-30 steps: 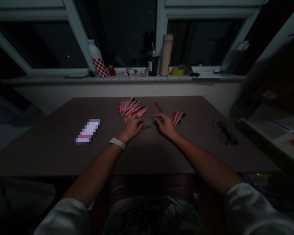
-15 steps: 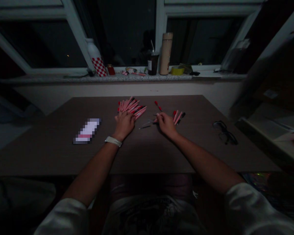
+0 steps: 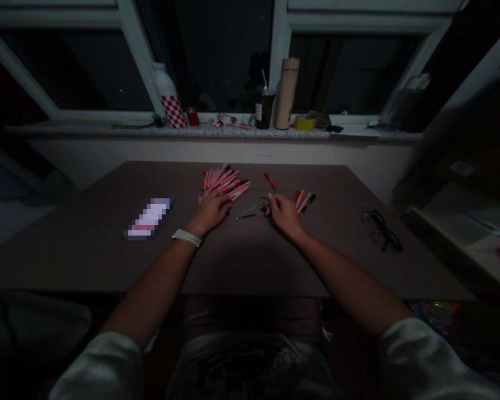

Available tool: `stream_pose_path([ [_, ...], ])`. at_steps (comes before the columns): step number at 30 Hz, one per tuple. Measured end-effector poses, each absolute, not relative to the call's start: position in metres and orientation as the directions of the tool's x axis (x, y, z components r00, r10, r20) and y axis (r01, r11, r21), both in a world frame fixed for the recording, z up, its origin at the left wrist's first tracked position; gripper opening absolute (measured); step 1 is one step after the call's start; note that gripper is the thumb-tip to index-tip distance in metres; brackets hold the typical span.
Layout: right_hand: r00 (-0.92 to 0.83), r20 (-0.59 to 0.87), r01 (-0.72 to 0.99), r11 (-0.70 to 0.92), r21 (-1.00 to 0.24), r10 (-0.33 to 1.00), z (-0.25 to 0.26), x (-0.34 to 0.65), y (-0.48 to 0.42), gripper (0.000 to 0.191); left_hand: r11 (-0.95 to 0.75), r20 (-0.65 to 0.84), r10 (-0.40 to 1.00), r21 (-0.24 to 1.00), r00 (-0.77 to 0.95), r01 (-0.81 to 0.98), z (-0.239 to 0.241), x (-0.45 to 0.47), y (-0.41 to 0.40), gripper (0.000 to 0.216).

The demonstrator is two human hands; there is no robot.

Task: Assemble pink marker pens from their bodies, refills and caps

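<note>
My left hand (image 3: 213, 209) rests at the near edge of a pile of pink pens (image 3: 223, 180) with red and black caps. Its fingers are bent inward, and whatever they hold is hidden. To the right, my right hand (image 3: 284, 212) is closed in a pinch, and a thin dark pen part sticks out at its fingertips. Between both hands lie slim pen refills (image 3: 246, 216) on the table. A smaller group of pink pens (image 3: 303, 201) is just beyond my right hand. A red pen piece (image 3: 269, 180) lies farther back, apart from both groups.
The brown table (image 3: 250, 255) carries a blurred-out phone (image 3: 149, 219) at left and black-framed glasses (image 3: 382, 230) at right. On the windowsill behind stand a checkered bottle (image 3: 170, 100), a dark drink cup (image 3: 264, 108), a tan flask (image 3: 287, 94) and yellow tape (image 3: 305, 123).
The view has shifted slightly. My left wrist sits a little farther left and the hand has turned slightly. My right hand stays in nearly the same place, still pinching.
</note>
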State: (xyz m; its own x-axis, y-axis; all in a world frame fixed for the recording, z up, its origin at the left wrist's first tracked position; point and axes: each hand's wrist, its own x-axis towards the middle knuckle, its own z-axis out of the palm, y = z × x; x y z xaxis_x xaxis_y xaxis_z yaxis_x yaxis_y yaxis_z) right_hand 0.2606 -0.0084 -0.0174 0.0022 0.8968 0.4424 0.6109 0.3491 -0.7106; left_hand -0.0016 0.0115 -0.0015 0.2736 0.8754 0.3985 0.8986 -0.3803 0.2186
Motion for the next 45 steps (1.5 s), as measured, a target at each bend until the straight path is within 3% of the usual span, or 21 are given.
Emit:
stream_pose_path([
  [7,-0.011,0.444,0.585,0.366,-0.724,0.896,-0.023,0.259,-0.006,0.034,-0.558,0.416,0.801,0.256,0.431,0.789,-0.009,0.006,0.014,0.024],
  [14,-0.001,0.481,0.542,0.404,-0.737,0.877,-0.026,0.259,-0.005,0.018,-0.575,0.354,0.798,0.207,0.487,0.792,-0.007,0.029,0.002,0.027],
  [31,0.066,0.484,0.548,0.374,-0.748,0.873,-0.026,0.263,-0.001,0.016,-0.554,0.347,0.810,0.192,0.472,0.810,-0.006,0.023,0.001,0.017],
  [45,-0.026,0.520,0.403,0.485,-0.776,0.854,-0.031,0.260,0.001,0.026,-0.553,0.335,0.813,0.188,0.477,0.812,-0.009,0.020,0.006,0.019],
])
